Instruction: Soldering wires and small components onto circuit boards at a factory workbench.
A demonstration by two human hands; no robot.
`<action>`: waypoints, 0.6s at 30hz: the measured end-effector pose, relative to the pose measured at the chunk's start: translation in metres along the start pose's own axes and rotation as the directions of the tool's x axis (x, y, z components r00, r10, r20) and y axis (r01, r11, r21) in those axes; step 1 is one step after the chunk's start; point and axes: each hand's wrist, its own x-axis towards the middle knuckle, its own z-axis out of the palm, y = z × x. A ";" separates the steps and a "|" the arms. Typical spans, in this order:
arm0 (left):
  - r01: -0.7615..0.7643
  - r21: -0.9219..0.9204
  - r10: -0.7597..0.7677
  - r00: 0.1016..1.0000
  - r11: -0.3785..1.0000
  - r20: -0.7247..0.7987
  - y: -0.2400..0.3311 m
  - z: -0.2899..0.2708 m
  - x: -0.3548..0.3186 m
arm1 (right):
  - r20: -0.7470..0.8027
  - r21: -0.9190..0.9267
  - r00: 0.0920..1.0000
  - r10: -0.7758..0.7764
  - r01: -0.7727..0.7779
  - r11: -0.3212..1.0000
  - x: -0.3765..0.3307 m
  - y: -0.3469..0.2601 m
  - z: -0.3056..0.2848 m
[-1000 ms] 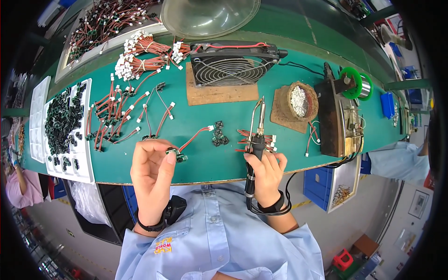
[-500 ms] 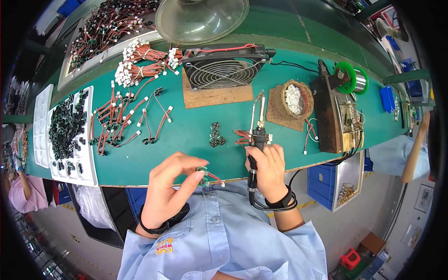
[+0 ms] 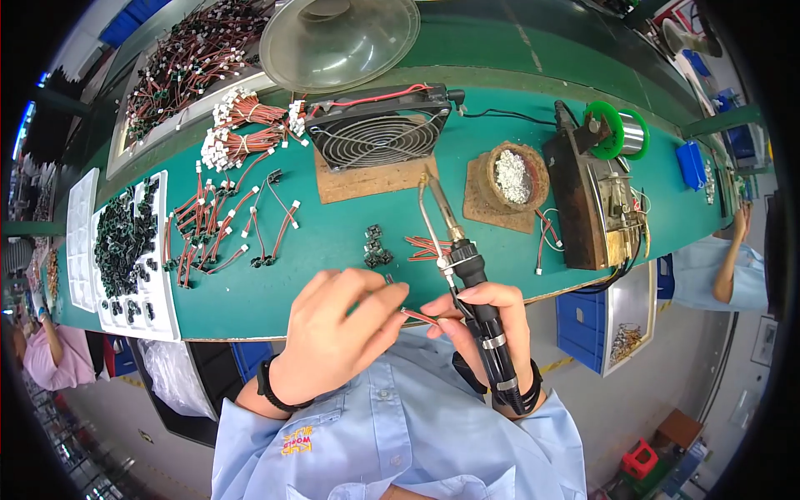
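My left hand (image 3: 343, 329) is closed in front of me, its fingertips pinched. A small dark bit of a circuit board (image 3: 389, 279) pokes out above them; the fingers hide the rest. My right hand (image 3: 492, 321) grips a black soldering iron (image 3: 481, 292), its metal tip and thin feed tube angled up and away to the left. Between my two hands runs a short red wire lead (image 3: 421, 317), its right end at my right fingertips. Beyond the hands, several small circuit boards (image 3: 377, 247) and a few red wire leads (image 3: 423, 247) lie on the green mat.
Wired boards (image 3: 204, 225) and a white tray (image 3: 162, 308) of boards are at left. A black fan (image 3: 379, 137) stands on a brown board. At right are a round tub (image 3: 537, 179) of white pellets, a metal box (image 3: 571, 212) and a solder spool (image 3: 612, 129).
My right hand has turned the iron, its tip now leaning left, and has come nearer the left hand. The left hand has moved right and its fingers have closed over the board.
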 end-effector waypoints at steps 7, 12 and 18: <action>-0.367 0.327 0.346 0.930 0.871 0.120 0.000 -0.005 0.001 | -0.013 -0.124 0.999 -0.036 0.035 0.992 0.003 -0.003 -0.001; -0.331 0.279 0.296 0.942 0.902 0.158 0.001 -0.003 0.001 | 0.121 -0.490 0.942 -0.314 0.332 0.806 0.014 -0.011 -0.004; -0.218 0.115 0.192 0.961 0.969 0.200 0.004 -0.010 0.006 | 0.135 -0.508 0.915 -0.379 0.393 0.767 0.016 0.000 -0.004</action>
